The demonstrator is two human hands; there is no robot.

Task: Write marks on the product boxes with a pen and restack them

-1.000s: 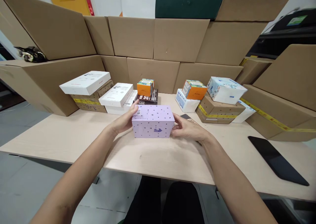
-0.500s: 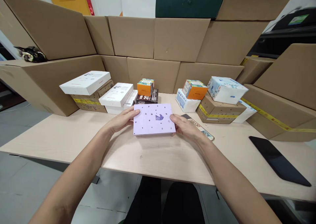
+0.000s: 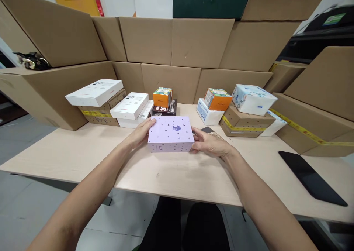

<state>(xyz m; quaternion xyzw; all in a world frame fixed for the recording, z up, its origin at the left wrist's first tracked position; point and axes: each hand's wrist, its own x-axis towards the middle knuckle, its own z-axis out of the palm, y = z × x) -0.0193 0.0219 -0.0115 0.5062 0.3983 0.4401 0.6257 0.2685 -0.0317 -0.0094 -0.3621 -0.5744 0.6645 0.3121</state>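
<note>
A lilac box (image 3: 170, 133) with small dark dots and a purple mark on top sits on the pale wooden table (image 3: 83, 151), in the middle. My left hand (image 3: 142, 132) grips its left end, fingers curled along the side. My right hand (image 3: 210, 143) grips its right end. A flat patterned packet (image 3: 210, 132) lies under my right hand, mostly hidden.
White boxes (image 3: 129, 105) on taped cardboard boxes stand at back left, orange boxes (image 3: 162, 96) and a dark box behind the lilac one, tissue packs (image 3: 252, 99) and a taped cardboard box at back right. A black phone (image 3: 311, 177) lies at right. Large cartons (image 3: 199, 42) wall the table.
The lilac box was turned over from its long side onto its broad face, tilted up toward me, then lowered flat on the table. Both hands stayed on its ends.
</note>
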